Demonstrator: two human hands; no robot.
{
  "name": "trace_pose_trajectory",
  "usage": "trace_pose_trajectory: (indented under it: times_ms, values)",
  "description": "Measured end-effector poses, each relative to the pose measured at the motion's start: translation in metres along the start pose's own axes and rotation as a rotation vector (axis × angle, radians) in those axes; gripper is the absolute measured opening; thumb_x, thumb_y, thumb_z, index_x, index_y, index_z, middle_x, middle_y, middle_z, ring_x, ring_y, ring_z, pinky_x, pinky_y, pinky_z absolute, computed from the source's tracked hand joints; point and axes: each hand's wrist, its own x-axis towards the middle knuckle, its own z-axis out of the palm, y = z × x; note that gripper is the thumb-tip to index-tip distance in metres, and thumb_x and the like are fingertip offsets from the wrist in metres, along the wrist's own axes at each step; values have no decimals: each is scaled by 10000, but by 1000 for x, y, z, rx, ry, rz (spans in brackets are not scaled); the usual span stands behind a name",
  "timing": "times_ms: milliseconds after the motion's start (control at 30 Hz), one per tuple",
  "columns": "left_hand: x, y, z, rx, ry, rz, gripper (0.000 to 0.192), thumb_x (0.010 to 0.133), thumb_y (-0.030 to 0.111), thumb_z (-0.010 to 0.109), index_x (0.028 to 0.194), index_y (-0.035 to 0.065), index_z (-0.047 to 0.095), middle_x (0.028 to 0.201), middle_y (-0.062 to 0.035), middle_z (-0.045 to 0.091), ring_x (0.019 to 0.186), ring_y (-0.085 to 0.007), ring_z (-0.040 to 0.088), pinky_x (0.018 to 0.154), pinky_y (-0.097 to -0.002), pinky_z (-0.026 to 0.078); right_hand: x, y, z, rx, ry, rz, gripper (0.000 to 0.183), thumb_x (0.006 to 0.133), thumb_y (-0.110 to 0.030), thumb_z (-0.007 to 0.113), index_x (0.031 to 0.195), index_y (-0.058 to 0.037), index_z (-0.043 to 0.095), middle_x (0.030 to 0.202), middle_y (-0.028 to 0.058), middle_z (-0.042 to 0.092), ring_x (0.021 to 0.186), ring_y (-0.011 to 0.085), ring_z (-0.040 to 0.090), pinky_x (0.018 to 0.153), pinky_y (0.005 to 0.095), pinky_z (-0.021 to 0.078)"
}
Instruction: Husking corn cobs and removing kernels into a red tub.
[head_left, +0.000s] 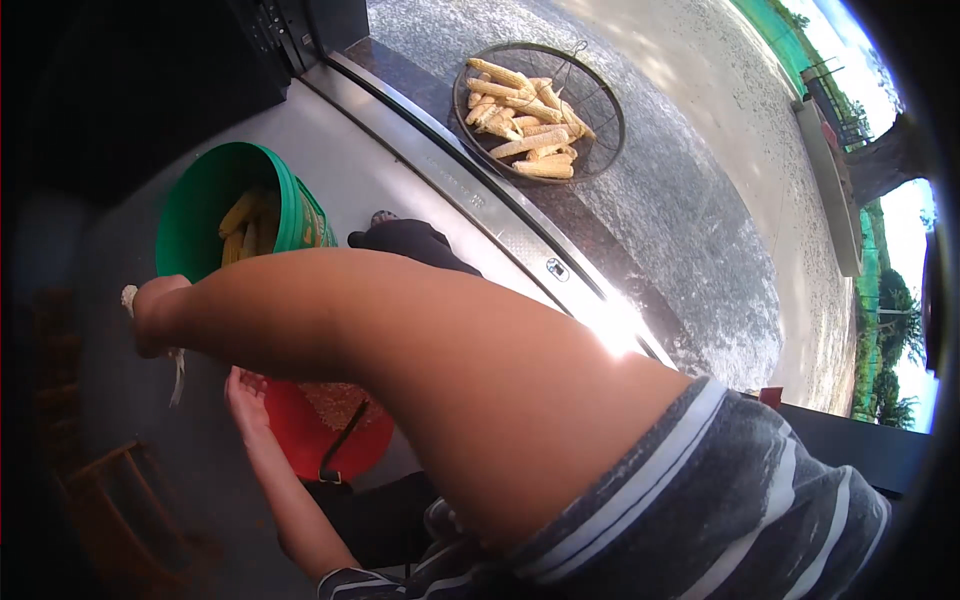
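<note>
My right arm stretches across the view. Its hand (156, 319) is closed around a pale corn cob (128, 298), mostly hidden by the fingers, with a strand of dry husk (178, 379) hanging below. Lower down is my left hand (247, 401), palm up, fingers slightly curled and apart, holding nothing visible. It is at the rim of a red basin (367, 450). Loose corn kernels (337, 405) lie in the basin, and a dark bar (345, 439) crosses it. Beside my right forearm a green bucket (191, 202) holds several yellow corn cobs (244, 217).
A round wire basket (619, 124) of stripped corn cobs (532, 120) stands outside, beyond the metal door sill (465, 191). My dark-clothed leg (416, 240) is beside the bucket. A wooden chair (135, 487) stands in shadow at lower left.
</note>
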Motion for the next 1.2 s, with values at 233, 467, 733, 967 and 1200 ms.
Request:
trace_pose_trajectory:
  times_ms: [233, 467, 733, 967, 1200]
  values:
    - [-24, 1, 55, 122, 16, 29, 158, 839, 247, 543, 892, 99, 529, 797, -28, 576, 682, -134, 553, 627, -281, 440, -169, 107, -76, 489, 748, -47, 411, 685, -292, 662, 905, 51, 603, 820, 138, 617, 722, 201, 602, 675, 292, 482]
    - [-48, 15, 76, 256, -49, 80, 175, 845, 257, 540, 892, 89, 532, 770, -12, 580, 638, -91, 552, 581, -231, 437, -387, 344, -150, 819, 1008, 432, 249, 768, -360, 582, 817, -118, 557, 618, 3, 529, 419, 86, 427, 341, 216, 307]
    - [-61, 5, 86, 424, -138, 137, 187, 852, 275, 533, 852, 89, 546, 751, 11, 566, 614, -57, 518, 560, -206, 405, -426, 415, -227, 316, 1348, 943, 477, 761, -347, 604, 1089, -11, 518, 963, 144, 586, 763, 196, 607, 659, 303, 487]
    - [-85, 15, 87, 469, -223, 174, 183, 864, 271, 523, 866, 90, 547, 763, 23, 559, 658, -45, 509, 610, -198, 394, -187, 258, -133, -53, 735, 292, 227, 840, -206, 539, 930, 0, 567, 725, 64, 618, 569, 118, 579, 474, 235, 462]
    - [-73, 18, 97, 611, -269, 330, 157, 858, 180, 545, 806, 35, 515, 680, 28, 501, 597, -43, 446, 562, -195, 376, -21, 417, 19, 1086, 43, 613, 900, 693, -785, 225, 931, 23, 542, 791, 230, 568, 668, 333, 599, 560, 407, 504]
